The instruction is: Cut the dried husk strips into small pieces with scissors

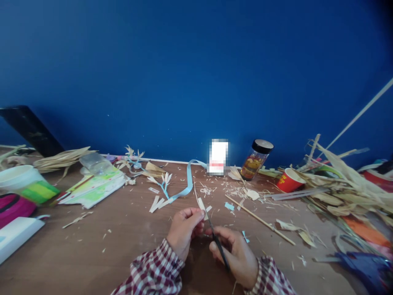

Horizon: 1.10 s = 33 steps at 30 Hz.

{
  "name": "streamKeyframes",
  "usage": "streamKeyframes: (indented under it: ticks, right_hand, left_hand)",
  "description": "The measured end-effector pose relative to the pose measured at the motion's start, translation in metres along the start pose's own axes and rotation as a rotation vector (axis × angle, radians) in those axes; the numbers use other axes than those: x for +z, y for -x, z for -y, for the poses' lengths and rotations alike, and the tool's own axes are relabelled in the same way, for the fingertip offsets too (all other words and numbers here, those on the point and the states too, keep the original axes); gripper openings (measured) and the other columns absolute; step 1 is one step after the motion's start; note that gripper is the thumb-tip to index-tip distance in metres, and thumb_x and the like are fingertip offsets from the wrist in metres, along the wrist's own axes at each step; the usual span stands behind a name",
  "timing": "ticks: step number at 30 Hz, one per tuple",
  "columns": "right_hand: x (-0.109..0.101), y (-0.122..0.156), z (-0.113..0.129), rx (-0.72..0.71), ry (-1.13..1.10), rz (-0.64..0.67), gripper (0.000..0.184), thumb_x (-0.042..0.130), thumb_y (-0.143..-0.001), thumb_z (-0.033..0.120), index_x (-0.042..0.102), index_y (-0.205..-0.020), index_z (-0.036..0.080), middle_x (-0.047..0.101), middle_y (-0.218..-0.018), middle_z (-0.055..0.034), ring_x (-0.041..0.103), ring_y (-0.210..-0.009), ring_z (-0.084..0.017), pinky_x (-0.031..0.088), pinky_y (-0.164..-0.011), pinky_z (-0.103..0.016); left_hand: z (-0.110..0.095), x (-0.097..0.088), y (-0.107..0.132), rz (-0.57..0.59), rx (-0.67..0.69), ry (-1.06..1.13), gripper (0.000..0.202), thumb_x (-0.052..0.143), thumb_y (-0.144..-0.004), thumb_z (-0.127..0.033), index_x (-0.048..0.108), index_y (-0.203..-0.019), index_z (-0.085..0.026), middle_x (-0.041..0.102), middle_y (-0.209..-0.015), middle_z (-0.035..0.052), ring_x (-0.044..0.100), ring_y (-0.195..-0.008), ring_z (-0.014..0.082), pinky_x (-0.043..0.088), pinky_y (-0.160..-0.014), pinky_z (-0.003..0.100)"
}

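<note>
My left hand (186, 227) pinches a short pale strip (201, 203), which looks like dried husk, between thumb and fingers. In my right hand (236, 252) is a slim pair of black-handled scissors (220, 248), seen edge-on, with the handle across my thumb. Their thin blades point up and left, close beside the strip; whether they touch it I cannot tell. Just beyond my hands lie several cut pale strips (157, 204), a light blue ribbon (185, 191) curling back, and a small husk flower (165, 181) with a blue-wrapped stem.
A thin wooden stick (260, 220) and scattered shavings lie ahead. At the back stand a black-lidded jar (256, 159) and a red paper cup (290, 180). Dried husks (334, 196) and a blue glue gun (362, 266) are right; a white-green cup (26, 182) and painted sheet (95, 188) left.
</note>
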State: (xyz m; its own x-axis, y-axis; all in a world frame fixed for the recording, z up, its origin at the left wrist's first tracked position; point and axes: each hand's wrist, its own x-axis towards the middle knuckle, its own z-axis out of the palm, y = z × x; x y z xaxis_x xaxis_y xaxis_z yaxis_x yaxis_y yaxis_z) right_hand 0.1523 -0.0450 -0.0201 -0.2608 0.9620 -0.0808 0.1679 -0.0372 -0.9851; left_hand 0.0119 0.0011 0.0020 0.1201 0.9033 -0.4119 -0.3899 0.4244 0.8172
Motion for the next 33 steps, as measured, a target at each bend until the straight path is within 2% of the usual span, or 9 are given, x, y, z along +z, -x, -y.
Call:
streamKeyframes:
  ticks: [11,33]
  right_hand:
    - [0.0016,0.0013,-0.0005,0.008,-0.023,-0.011,0.034,0.056,-0.075,0.040,0.057,-0.097,0.014,0.046,-0.053,0.0041,0.037,-0.045,-0.007,0.031,-0.042,-0.018]
    - [0.0012,-0.0007,0.0014,0.054,-0.034,-0.014,0.028,0.056,-0.076,0.035,0.058,-0.095,0.015,0.046,-0.051,0.0049,0.039,-0.044,-0.008,0.030,-0.042,-0.018]
  left_hand:
    - [-0.0014,-0.0004,0.0000,-0.002,-0.008,0.003,0.018,0.069,-0.056,-0.027,0.060,-0.060,-0.012,0.053,-0.045,-0.0029,0.045,-0.040,0.0051,0.036,-0.041,0.016]
    - [0.0012,-0.0010,-0.0027,-0.017,-0.005,-0.009,0.019,0.070,-0.055,-0.028,0.060,-0.061,-0.012,0.055,-0.048,-0.0024,0.047,-0.041,0.0054,0.038,-0.043,0.017]
